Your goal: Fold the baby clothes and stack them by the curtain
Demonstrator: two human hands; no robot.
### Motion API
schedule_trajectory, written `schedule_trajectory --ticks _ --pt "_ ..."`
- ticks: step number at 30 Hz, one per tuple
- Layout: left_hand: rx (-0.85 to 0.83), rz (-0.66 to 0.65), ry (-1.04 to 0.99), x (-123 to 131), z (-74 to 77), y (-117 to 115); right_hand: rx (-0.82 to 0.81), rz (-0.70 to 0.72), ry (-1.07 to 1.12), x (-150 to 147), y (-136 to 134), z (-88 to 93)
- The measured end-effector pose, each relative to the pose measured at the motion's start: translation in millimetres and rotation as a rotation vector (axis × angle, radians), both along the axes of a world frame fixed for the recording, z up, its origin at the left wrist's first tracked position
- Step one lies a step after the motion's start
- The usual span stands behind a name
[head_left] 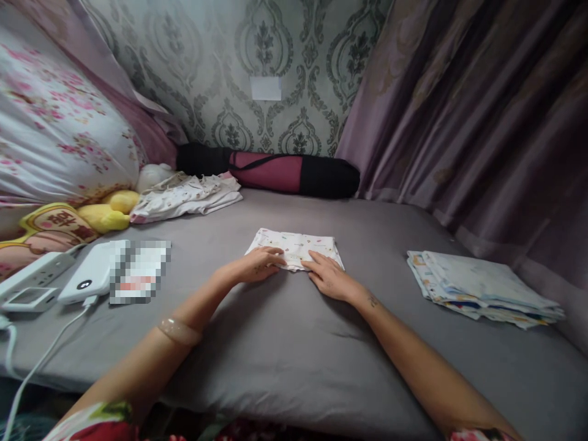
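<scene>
A folded white cloth with a small coloured print point(298, 245) lies flat on the grey bed sheet point(285, 343), straight ahead of me. My left hand point(261, 264) rests on its near left edge, fingers stretched out across the fabric. On the near right part lies my right hand point(331, 277), its fingers also extended and flat. Neither hand is closed around the cloth. The hands are apart, with the printed fabric showing between them. A pale bangle point(178, 332) circles my left forearm.
At right lies a stack of folded cloths point(482, 288). Rumpled white clothes point(188, 195) lie at back left, near a yellow plush toy point(103, 214). A white power bank point(94, 272) with a cable and a power strip point(39, 275) are at left. A long black-and-maroon bag point(271, 171) lines the wall.
</scene>
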State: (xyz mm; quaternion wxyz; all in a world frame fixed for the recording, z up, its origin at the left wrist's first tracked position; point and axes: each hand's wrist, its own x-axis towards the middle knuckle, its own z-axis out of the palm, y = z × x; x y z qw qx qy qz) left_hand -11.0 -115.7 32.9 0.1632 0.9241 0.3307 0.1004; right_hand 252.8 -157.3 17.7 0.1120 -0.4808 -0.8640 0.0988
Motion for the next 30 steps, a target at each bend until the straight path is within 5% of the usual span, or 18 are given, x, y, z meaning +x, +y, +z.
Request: schedule_trajectory --ticks 6,11,15,19,30 --pt "-0.045 0.201 -0.082 21 14.5 5 0.005 -0.193 0.029 -21 18 25.2" --pt "0.139 0.423 -0.106 49 5.2 25 0.092 -0.29 0.13 -42 46 15.1" --pt "0.222 0.461 0.02 63 -17.8 33 0.106 -0.277 0.097 -50 53 -5.3" --pt "0.136 0.478 0.174 65 -36.8 34 0.022 -0.275 0.01 -51 49 -14.7" --pt "0.103 0.478 0.185 65 -33.2 32 -0.005 -0.283 -0.014 -49 50 -14.1"
